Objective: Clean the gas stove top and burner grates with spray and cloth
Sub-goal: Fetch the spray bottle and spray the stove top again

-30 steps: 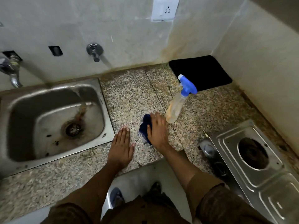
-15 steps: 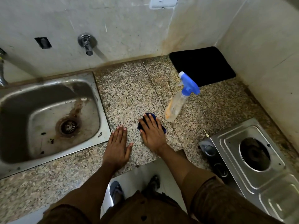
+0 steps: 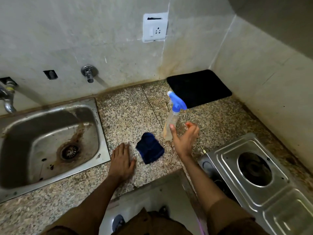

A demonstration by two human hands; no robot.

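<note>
A folded dark blue cloth (image 3: 149, 148) lies on the speckled granite counter (image 3: 128, 116), with no hand on it. My left hand (image 3: 122, 162) rests flat on the counter just left of the cloth. My right hand (image 3: 183, 139) is raised with fingers spread, right beside the lower body of the clear spray bottle (image 3: 171, 123) with a blue trigger head; its thumb is at the bottle but not closed around it. The steel gas stove (image 3: 257, 177) sits at the lower right, its burner opening bare with no grate on it.
A stained steel sink (image 3: 49, 143) fills the left, with a tap (image 3: 7, 99) and a wall valve (image 3: 89, 72) above. A black mat (image 3: 198, 88) lies in the back corner. A white wall socket (image 3: 155, 27) is on the wall. Walls close the back and right.
My right hand lifted off the blue cloth and moved right and up to the spray bottle. The cloth now lies uncovered. My left hand stayed flat on the counter.
</note>
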